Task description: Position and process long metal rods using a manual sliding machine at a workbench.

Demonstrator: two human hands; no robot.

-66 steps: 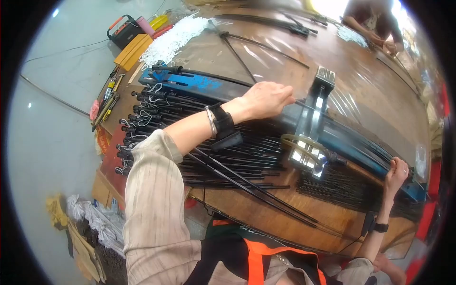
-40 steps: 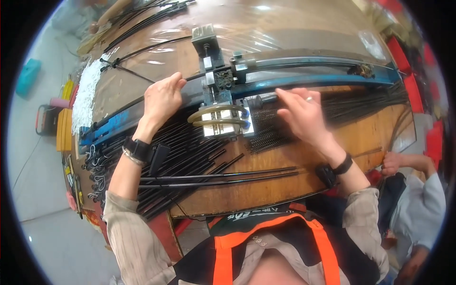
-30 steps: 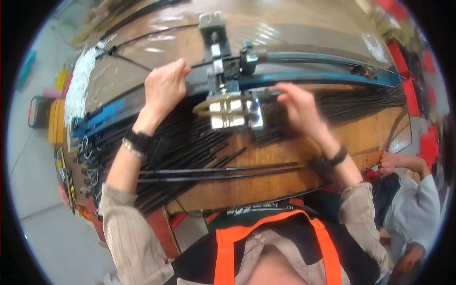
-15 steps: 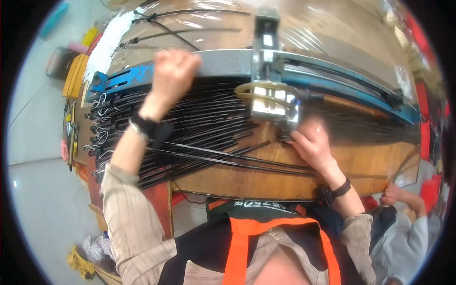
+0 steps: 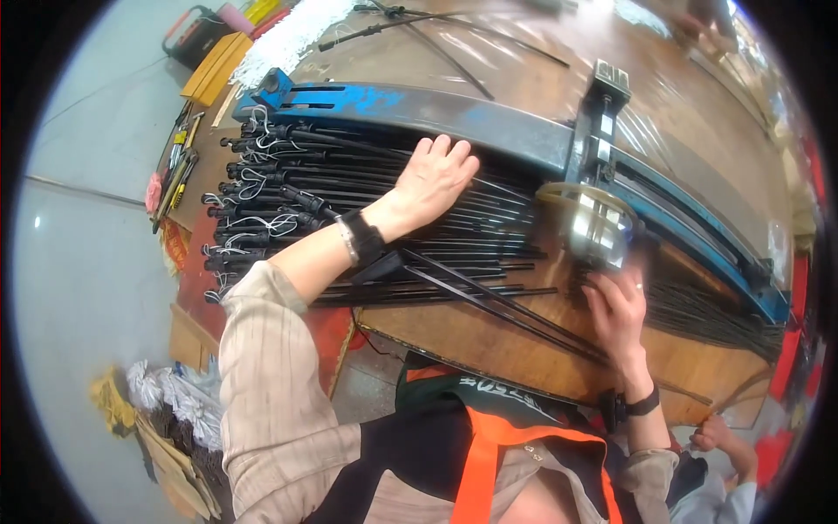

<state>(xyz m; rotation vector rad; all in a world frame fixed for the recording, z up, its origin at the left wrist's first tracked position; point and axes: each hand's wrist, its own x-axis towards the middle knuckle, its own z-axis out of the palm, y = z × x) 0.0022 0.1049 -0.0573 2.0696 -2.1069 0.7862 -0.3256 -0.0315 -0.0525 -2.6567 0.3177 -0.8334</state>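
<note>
Many slim black rods [image 5: 489, 229] lie side by side on the wooden table, with dark fittings and white cord loops [image 5: 253, 188] at their left ends. My left hand [image 5: 434, 179] is closed over the upper rods, below a long blue-grey metal beam [image 5: 515, 131]; one rod runs into its fingers. My right hand [image 5: 618, 306] has bent fingers at the lower end of a shiny metal fixture [image 5: 594, 229] ringed by a yellowish hose [image 5: 559, 189]. Its fingertips are partly hidden, so what they pinch does not show. Two longer rods [image 5: 511, 310] slant below my left wrist toward my right.
Beyond the beam, a few loose rods [image 5: 441, 57] lie near a white pile [image 5: 292, 39]. Thin dark rods [image 5: 711, 314] spread under the beam's right part. Hand tools [image 5: 182, 157] lie at the table's left edge. Another person's hand [image 5: 711, 432] is at the lower right.
My left hand has come down from in front of the beam onto the rods. My right hand stays at the fixture. The whole view has shifted, moving the scene rightward.
</note>
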